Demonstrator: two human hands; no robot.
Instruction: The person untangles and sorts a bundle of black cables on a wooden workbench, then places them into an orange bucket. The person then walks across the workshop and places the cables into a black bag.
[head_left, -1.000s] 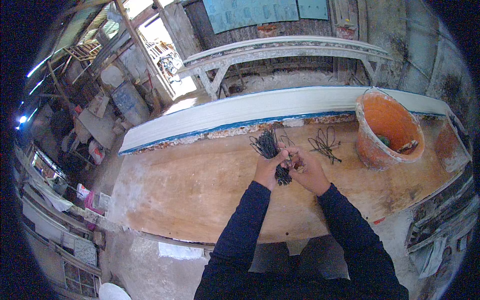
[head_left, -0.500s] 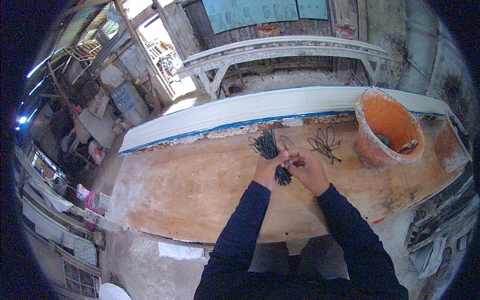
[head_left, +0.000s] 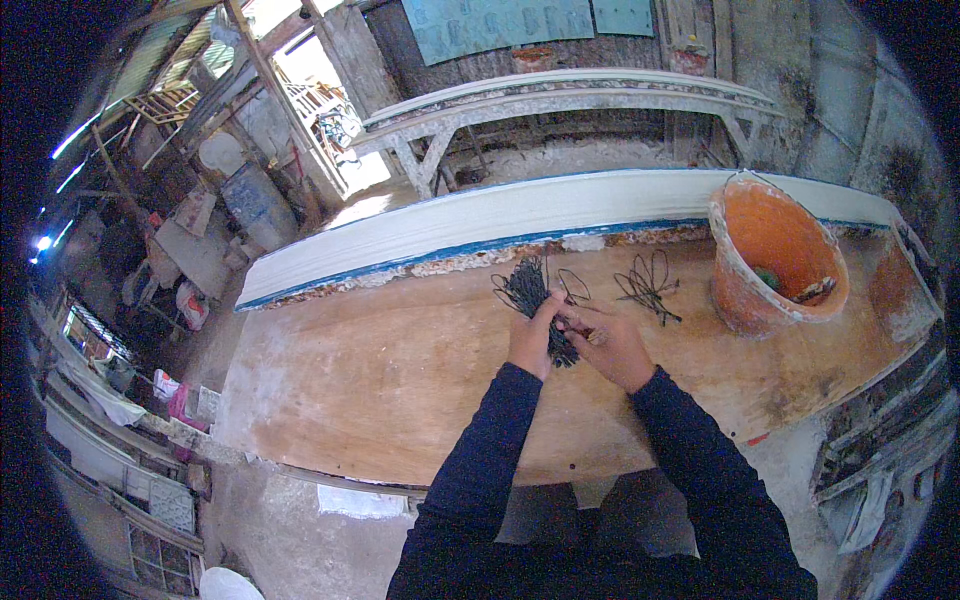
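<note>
My left hand (head_left: 532,340) is closed around the middle of a bundle of thin dark wire ties (head_left: 526,284). Looped ends fan out above the fist, and the cut ends stick out below it. Right beside it, my right hand (head_left: 618,350) pinches at a thin strand against the bundle's side; its fingertips are partly hidden. A thin wire loop (head_left: 574,287) rises just above the right fingers. Several loose wire loops (head_left: 650,288) lie on the wooden board a little farther away, to the right of my hands.
The brown plywood tabletop (head_left: 380,390) has a white, blue-edged rail (head_left: 480,215) along its far side. An orange, plaster-smeared bucket (head_left: 735,290) stands at the right with things inside. Behind is a long whitish bench (head_left: 580,105); a blue drum (head_left: 260,205) stands far left.
My right hand's fingers have drawn in closer to the bundle and turned slightly. The bundle has tilted a little in my left hand. Bucket and loose loops stay put.
</note>
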